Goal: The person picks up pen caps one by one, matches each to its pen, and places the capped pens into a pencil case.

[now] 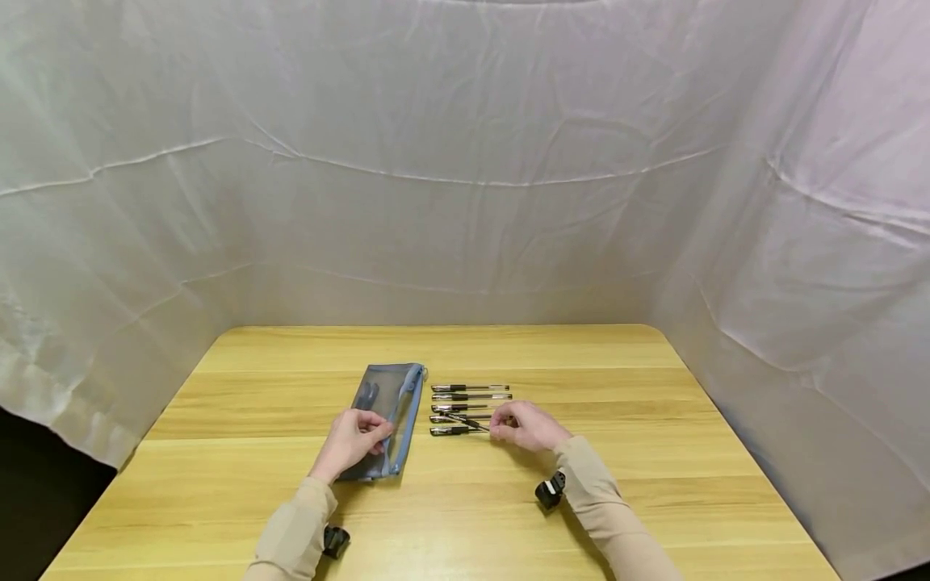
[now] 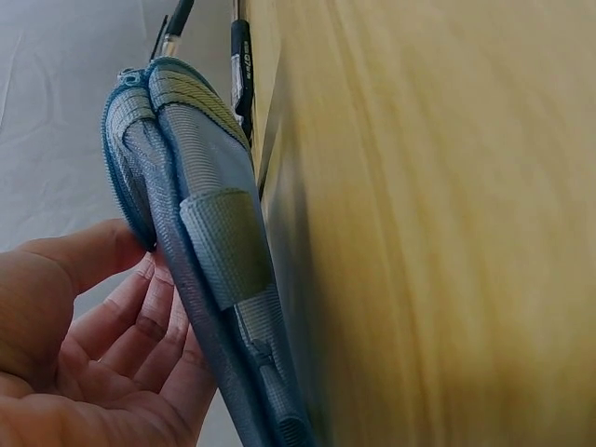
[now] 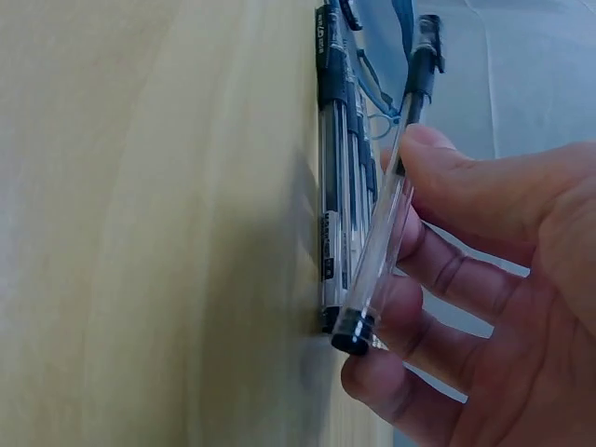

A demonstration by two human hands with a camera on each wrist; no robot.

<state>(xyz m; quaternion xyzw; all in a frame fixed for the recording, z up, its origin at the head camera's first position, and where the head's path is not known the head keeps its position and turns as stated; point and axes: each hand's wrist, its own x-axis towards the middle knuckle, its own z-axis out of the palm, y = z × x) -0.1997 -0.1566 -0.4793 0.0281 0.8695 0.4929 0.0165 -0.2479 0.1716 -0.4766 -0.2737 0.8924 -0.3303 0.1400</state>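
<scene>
A blue zippered mesh pouch (image 1: 411, 420) lies on the table, its zipper side facing right and its mouth parted. My left hand (image 1: 352, 440) pinches the near edge of that mouth between thumb and fingers, also seen on the pouch (image 2: 223, 247) in the left wrist view. Dark shapes show through the mesh, too unclear to name. To the right, my right hand (image 1: 529, 426) grips a clear-barrelled black gel pen (image 3: 382, 247) near its back end, cap pointing left toward the pouch. This pen slants just above a row of similar gel pens (image 1: 471, 396) lying on the table.
The wooden table (image 1: 581, 355) has rounded far corners. Pale cloth curtains (image 1: 465, 242) hang behind it and along both sides. A small black camera is strapped at each wrist, close above the tabletop.
</scene>
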